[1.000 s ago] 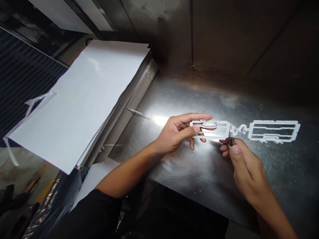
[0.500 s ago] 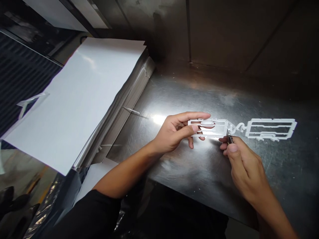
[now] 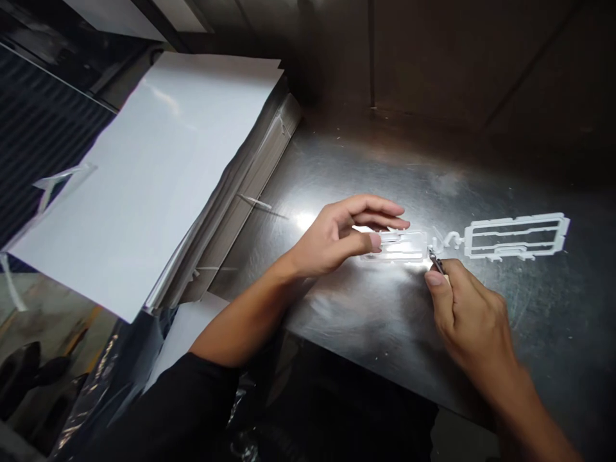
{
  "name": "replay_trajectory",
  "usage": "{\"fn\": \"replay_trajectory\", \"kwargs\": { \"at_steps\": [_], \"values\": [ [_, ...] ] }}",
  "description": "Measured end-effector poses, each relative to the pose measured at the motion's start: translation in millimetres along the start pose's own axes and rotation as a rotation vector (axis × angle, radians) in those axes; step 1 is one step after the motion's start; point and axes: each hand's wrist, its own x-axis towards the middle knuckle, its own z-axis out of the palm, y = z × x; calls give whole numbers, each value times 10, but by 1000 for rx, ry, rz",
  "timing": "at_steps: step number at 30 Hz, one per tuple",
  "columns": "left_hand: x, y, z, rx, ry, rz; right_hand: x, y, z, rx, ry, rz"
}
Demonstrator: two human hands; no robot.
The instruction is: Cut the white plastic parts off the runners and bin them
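Observation:
My left hand [image 3: 337, 237] has its thumb on the near frame of a white plastic part [image 3: 404, 247], just above the steel table. Its upper fingers stretch out past the frame's far edge, and the lower ones are partly hidden. A thin curled runner [image 3: 452, 240] lies between this frame and a second white rectangular frame [image 3: 517, 237] to the right. My right hand [image 3: 471, 308] is closed around small cutting pliers [image 3: 437, 260]. Their metal tip is at the near frame's right end, beside the runner. Most of the pliers' handle is hidden in the palm.
A thick stack of large white sheets [image 3: 158, 167] stands at the left, with bits of white strap [image 3: 255, 201] sticking out of its side. The steel table [image 3: 366, 321] has small white scraps on it and ends at a near edge. A dark metal wall [image 3: 433, 70] rises behind.
The near frame and the pliers have shifted slightly left. My left fingers have lifted and no longer show beneath the frame. The right-hand frame has tilted, its right end higher in view.

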Motion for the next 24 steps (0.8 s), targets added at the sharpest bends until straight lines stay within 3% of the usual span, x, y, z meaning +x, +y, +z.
{"fn": "replay_trajectory", "kwargs": {
  "at_steps": [4, 9, 14, 18, 24],
  "values": [
    [-9, 65, -6, 387, 31, 102, -48, -131, 178, -134, -18, -141],
    [118, -113, 77, 612, -160, 159, -106, -253, 319, -232, -67, -213],
    [220, -224, 42, 441, -242, 163, -79, -231, 302, -235, -83, -262],
    [185, -178, 18, 249, -162, 121, -34, -148, 256, -143, -119, -252],
    [152, -112, 65, 172, -19, 61, -46, -50, 198, -18, -141, -161]
  ]
}}
